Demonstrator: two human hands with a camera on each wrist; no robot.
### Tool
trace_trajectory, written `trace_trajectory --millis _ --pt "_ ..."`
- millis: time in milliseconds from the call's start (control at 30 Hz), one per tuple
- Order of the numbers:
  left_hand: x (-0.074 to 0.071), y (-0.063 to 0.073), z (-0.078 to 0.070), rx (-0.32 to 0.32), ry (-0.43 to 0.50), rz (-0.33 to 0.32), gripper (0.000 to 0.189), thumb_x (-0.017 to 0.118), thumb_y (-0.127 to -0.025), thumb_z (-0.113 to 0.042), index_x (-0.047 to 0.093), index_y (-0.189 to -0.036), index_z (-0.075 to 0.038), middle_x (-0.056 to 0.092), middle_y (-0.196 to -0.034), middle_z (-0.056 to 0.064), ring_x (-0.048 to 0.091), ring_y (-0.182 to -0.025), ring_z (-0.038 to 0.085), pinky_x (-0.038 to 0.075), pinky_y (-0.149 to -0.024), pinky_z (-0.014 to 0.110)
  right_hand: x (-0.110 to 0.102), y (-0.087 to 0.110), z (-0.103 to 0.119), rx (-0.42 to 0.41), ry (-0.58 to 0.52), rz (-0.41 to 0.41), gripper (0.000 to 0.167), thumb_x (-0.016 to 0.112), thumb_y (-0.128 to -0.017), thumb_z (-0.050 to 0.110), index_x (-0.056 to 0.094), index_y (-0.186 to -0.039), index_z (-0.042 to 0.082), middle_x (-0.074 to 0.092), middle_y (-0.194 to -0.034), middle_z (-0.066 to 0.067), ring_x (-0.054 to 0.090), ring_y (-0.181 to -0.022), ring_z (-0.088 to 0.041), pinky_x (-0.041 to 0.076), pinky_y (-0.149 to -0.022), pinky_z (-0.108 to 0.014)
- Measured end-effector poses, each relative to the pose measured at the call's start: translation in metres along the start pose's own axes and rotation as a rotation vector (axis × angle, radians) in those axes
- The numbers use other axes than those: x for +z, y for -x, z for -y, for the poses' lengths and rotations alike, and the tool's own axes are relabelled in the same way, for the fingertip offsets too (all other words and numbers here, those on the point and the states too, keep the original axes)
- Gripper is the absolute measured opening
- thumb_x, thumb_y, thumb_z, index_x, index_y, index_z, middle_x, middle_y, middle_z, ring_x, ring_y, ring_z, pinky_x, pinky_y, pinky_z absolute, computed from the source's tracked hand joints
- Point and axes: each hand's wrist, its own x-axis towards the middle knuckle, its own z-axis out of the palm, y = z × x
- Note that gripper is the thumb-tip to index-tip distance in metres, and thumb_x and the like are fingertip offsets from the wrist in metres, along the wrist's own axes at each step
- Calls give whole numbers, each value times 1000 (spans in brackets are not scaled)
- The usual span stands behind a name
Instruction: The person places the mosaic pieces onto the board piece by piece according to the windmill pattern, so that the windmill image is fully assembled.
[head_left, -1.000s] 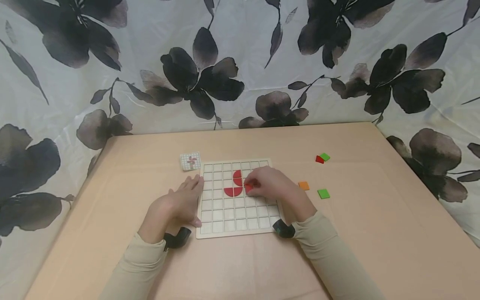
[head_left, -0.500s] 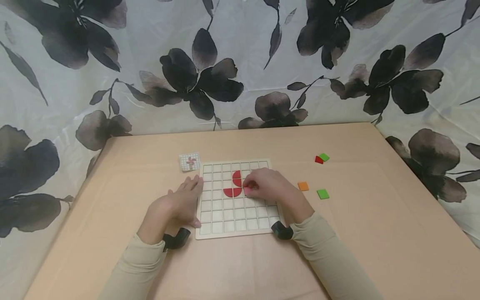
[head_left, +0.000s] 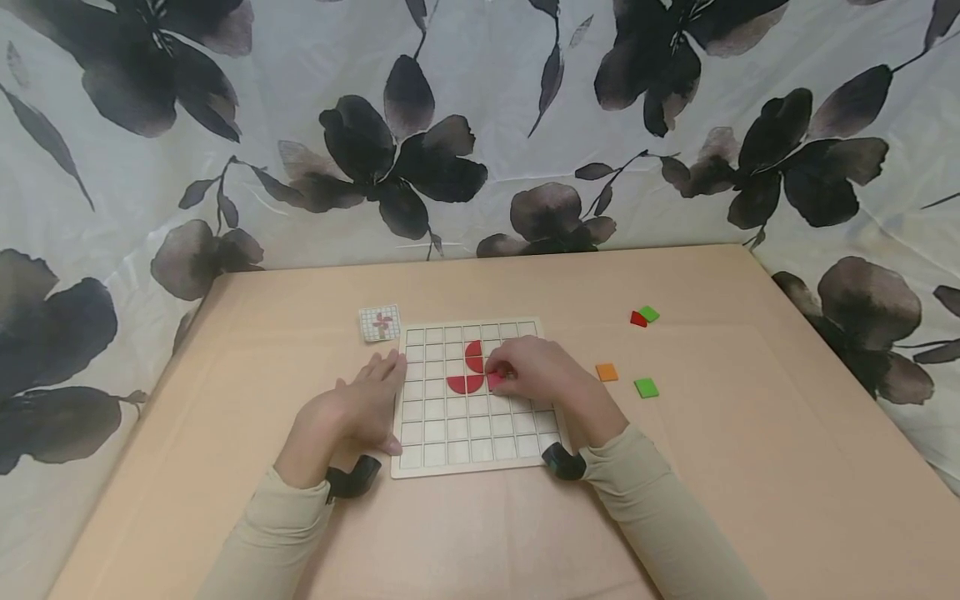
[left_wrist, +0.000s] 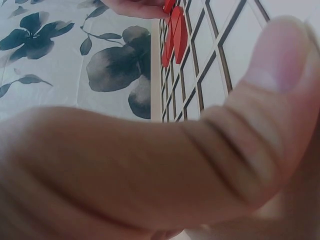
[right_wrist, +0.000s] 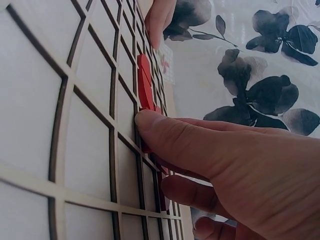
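Note:
A white grid board (head_left: 457,429) lies on the table, with red quarter-circle tiles (head_left: 466,384) set in squares near its middle. My right hand (head_left: 536,368) is over the board's right half, thumb and fingers pinching a red tile (head_left: 495,380) just right of the others. Fingers cover much of that tile, so its full shape is hidden; in the right wrist view the thumb (right_wrist: 160,127) lies against it. My left hand (head_left: 358,406) rests along the board's left edge, fingers extended and the thumb (left_wrist: 277,65) at the near left corner.
A small pattern card (head_left: 379,323) with a red pinwheel lies beyond the board's upper left corner. To the right lie an orange tile (head_left: 607,372), a green tile (head_left: 647,388), and farther back a red tile (head_left: 638,319) touching another green tile (head_left: 649,314). Floral cloth hangs behind the table.
The pinched red tile looked paler half a second ago and is deeper red now, as though its tilt shifted slightly. Both hands stay in about the same place.

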Motion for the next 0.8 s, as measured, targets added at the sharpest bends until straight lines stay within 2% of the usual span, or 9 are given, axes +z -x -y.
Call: trace_trajectory --millis 800 --pt "2 -2 0 -1 0 -5 131 87 -56 -38 6 -152 -1 2 -160 18 1 -147 39 11 -105 74 0 0 0 16 9 9 21 76 -80 28 71 -100 23 63 -83 11 52 -78 -9 45 -70 -23"
